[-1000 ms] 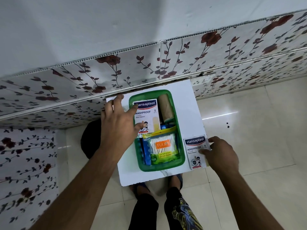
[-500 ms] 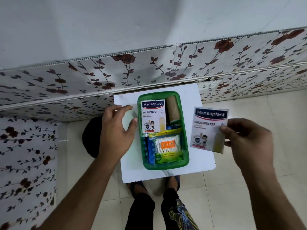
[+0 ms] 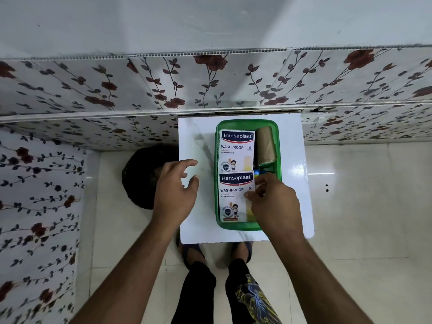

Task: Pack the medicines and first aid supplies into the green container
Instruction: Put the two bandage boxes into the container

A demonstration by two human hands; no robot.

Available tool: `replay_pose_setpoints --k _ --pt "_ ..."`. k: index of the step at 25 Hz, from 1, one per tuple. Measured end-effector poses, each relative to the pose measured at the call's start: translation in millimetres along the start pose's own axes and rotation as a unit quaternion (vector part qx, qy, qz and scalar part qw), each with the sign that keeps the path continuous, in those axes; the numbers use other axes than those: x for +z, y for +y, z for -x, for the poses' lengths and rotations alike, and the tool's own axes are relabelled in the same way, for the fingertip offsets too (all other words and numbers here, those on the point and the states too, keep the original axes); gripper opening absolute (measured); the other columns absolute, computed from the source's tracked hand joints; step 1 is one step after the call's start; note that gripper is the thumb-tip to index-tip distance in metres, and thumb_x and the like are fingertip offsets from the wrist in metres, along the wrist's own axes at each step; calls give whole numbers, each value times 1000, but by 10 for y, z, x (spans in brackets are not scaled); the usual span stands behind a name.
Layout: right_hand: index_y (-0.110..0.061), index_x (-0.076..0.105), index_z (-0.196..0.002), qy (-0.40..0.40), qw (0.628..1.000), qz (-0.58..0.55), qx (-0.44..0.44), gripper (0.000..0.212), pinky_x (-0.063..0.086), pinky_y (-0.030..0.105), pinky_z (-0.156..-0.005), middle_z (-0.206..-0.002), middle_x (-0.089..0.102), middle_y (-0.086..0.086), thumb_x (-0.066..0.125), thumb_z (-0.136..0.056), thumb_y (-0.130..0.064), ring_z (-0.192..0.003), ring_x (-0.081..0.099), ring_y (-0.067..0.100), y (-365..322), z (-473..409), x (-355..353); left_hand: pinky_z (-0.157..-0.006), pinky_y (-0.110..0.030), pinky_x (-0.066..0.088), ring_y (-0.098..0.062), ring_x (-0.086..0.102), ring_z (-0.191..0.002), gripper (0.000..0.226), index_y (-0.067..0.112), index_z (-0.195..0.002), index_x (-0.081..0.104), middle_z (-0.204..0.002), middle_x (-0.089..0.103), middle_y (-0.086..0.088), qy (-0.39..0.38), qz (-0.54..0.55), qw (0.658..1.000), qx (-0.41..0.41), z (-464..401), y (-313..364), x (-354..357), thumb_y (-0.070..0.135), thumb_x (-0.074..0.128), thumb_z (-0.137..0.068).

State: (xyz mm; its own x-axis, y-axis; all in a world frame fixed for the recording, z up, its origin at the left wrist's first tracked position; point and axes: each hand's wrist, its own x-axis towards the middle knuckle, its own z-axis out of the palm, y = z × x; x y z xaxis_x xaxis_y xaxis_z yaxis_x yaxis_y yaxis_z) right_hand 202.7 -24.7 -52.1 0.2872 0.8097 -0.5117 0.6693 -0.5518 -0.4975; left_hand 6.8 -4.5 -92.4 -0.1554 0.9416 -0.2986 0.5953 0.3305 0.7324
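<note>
The green container (image 3: 278, 146) stands on a small white table (image 3: 196, 141). Inside it, a Hansaplast plaster pack (image 3: 236, 150) lies at the far left, with a brown bandage roll (image 3: 265, 146) beside it on the right. A second Hansaplast pack (image 3: 233, 197) lies in the near half, covering what is underneath. My right hand (image 3: 273, 202) pinches this pack's right edge with thumb and fingers. My left hand (image 3: 175, 192) hovers open over the table, just left of the container, holding nothing. A bit of blue (image 3: 257, 172) shows between the packs.
A wall with floral tiles (image 3: 210, 85) runs right behind the table. A dark round object (image 3: 138, 176) sits on the floor left of the table. My legs and feet (image 3: 194, 253) are under the table's near edge. Pale floor tiles spread to the right.
My right hand lifted the second Hansaplast pack off the table at the right and brought it into the container's near half, over the cotton swab pack. My left hand drew back from the container.
</note>
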Motion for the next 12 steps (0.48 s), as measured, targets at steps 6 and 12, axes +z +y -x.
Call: replay_pose_setpoints --k 6,12 --pt "-23 56 -119 164 977 124 -53 35 42 31 -59 -106 61 1 60 -89 -41 -84 66 30 160 70 -251 -70 -33 55 -17 66 -82 25 26 -113 64 -90 67 4 -90 2 993 -75 -84 -25 153 17 58 -90" --pt "-12 60 -105 3 993 111 -31 29 54 43 -67 -90 72 10 39 -99 -32 -77 63 33 407 -153 -197 -82 -37 54 -24 68 -93 25 20 -108 66 -102 74 -3 -157 -43 982 -98 -207 23 362 20 52 -87"
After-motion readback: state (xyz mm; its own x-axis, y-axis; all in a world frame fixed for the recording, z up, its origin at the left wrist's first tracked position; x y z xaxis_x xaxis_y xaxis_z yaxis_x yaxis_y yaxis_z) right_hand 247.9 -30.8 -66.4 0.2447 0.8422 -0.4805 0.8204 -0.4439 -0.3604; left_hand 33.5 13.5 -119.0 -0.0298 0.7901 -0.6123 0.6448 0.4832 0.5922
